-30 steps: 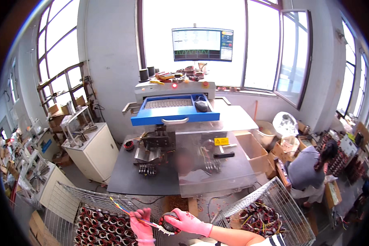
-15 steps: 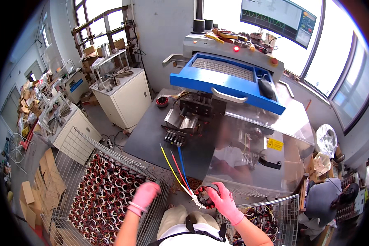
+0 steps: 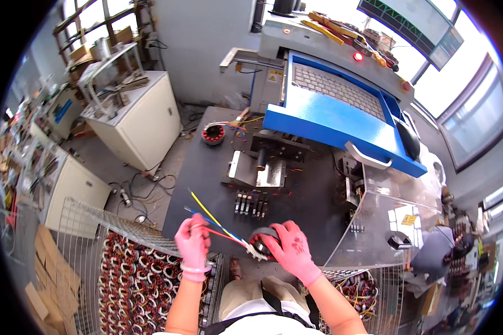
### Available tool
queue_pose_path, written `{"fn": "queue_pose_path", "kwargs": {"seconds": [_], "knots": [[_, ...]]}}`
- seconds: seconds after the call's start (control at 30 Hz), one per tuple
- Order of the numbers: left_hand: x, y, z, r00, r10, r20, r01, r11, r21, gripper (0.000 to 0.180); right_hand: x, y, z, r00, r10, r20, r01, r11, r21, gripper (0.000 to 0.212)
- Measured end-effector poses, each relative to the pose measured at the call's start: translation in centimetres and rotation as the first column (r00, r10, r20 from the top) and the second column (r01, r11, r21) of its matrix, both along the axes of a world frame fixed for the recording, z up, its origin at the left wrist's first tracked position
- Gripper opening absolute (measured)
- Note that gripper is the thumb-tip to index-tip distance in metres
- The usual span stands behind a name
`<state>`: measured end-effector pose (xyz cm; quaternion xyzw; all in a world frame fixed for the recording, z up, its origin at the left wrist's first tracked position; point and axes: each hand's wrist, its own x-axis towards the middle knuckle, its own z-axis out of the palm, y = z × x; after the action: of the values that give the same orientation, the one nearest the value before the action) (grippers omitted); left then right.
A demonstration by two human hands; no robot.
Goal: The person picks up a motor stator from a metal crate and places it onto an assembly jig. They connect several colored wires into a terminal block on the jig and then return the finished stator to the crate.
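My right hand (image 3: 292, 251), in a pink glove, grips a ring-shaped motor stator (image 3: 262, 240) with a dark outer ring and white lacing. Yellow, blue and red lead wires run from it up and to the left. My left hand (image 3: 192, 241), also gloved in pink, is closed on the leads; the red wire (image 3: 224, 235) runs straight into its fingers. Just behind those fingers shows the blue wire's end, while the yellow wire (image 3: 203, 204) sticks out freely above. Whether the blue wire is also pinched, I cannot tell. Both hands are over the bench's near edge.
On the dark bench (image 3: 313, 223) stand a metal fixture (image 3: 257, 170) and a row of clamp terminals (image 3: 251, 204). Another stator (image 3: 213, 134) lies behind. A blue keyboard drawer (image 3: 330, 123) overhangs the bench; a clear guard (image 3: 369, 234) is at right. Wire baskets (image 3: 78, 257) of stators flank me.
My left hand has reached the leads and closed on the red wire. The stator, in my right hand, has come up toward the bench edge. The view has shifted; the guard appears farther right.
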<state>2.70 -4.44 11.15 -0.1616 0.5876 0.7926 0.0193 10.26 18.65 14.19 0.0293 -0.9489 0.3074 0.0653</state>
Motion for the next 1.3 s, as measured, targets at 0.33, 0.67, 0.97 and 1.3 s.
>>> {"fn": "queue_pose_path", "kwargs": {"seconds": [0.33,0.67,0.97,1.3], "knots": [[-4.0,0.5,-6.0,0.912,-0.372,-0.176,0.370,0.928,-0.045,0.020,-16.9,2.6,-7.0,0.977,-0.158,-0.145,0.156,0.987,-0.025,0.050],[-7.7,4.2,-6.9,0.829,-0.501,-0.247,0.447,0.860,-0.246,0.020,-21.8,5.6,-7.0,0.960,-0.176,-0.217,0.184,0.983,0.017,0.045],[-7.4,5.1,-4.2,0.681,-0.653,-0.333,0.304,0.665,-0.682,0.028,-16.4,-1.8,-6.7,0.801,0.264,0.537,0.401,0.429,-0.809,0.035],[-4.1,5.3,-8.4,0.496,-0.867,0.055,0.100,-0.005,-0.995,0.053,-16.0,1.8,-6.8,0.914,-0.105,0.391,0.259,0.893,-0.367,0.018]]}}
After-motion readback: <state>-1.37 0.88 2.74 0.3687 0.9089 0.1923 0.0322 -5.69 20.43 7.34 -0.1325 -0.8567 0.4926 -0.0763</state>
